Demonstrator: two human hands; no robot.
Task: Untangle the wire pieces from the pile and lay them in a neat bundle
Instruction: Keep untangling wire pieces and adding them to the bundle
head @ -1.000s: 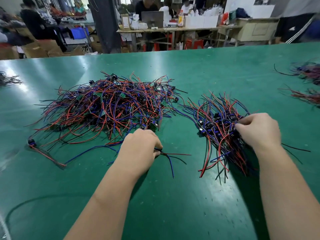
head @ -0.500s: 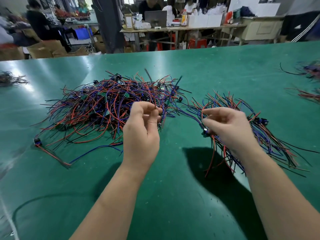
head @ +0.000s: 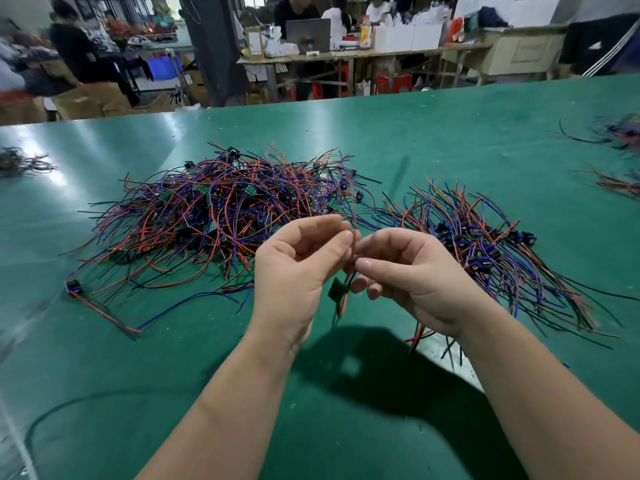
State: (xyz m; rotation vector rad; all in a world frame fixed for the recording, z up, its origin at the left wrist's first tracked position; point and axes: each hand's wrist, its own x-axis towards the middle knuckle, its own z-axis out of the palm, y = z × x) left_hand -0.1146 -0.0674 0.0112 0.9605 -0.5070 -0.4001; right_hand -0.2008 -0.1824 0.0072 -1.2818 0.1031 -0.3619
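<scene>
both hands had risen from the green table (head: 450,133) and met above it, between the two heaps. the tangled pile (head: 225,209) lay to the left, large and unsorted; the neater bundle (head: 485,244) lay to the right. the left hand (head: 298,271) and right hand (head: 412,282) each pinched one wire piece (head: 354,237), held upright, its small green board (head: 335,289) dangling below. that piece looked freed, ready for the bundle.

Tangled red-blue-black wire pile (head: 221,216) left, straighter bundle (head: 485,244) right (one piece (head: 354,233) held upright)
</scene>
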